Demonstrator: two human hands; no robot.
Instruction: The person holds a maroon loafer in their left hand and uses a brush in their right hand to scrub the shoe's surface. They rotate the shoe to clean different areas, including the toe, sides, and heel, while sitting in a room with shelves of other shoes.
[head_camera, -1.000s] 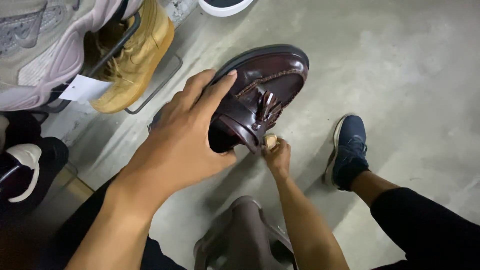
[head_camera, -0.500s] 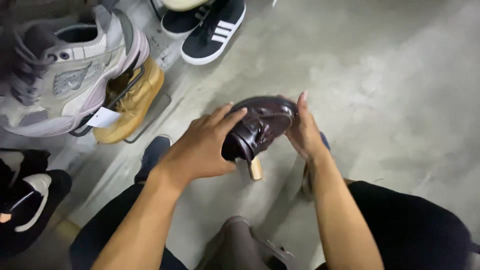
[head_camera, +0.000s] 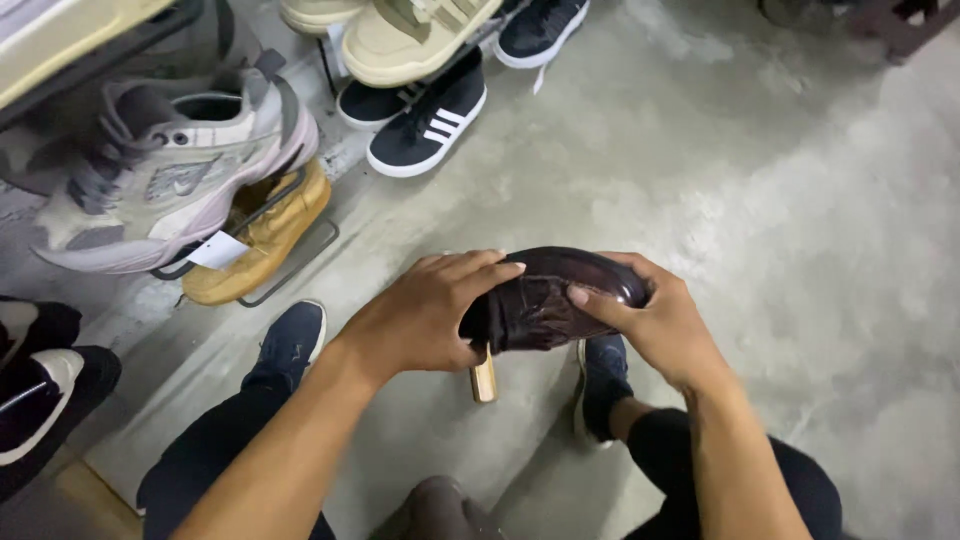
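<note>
Left grip (head_camera: 425, 320): my fingers closed over the loafer's (head_camera: 550, 295) rear half
Right grip (head_camera: 655, 320): wrapped round its toe, thumb on the upper
Loafer: between both grips, above the floor (head_camera: 800, 250)
Below left grip: wooden handle (head_camera: 484, 378) poking out
Progress: leather glossy; what's left, can't tell

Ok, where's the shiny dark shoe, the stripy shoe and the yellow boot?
Dark shoe (head_camera: 590, 272), head view, glossy top.
Stripy shoe (head_camera: 432, 128), head view, white side stripes.
Yellow boot (head_camera: 262, 240), head view, its side.
</note>
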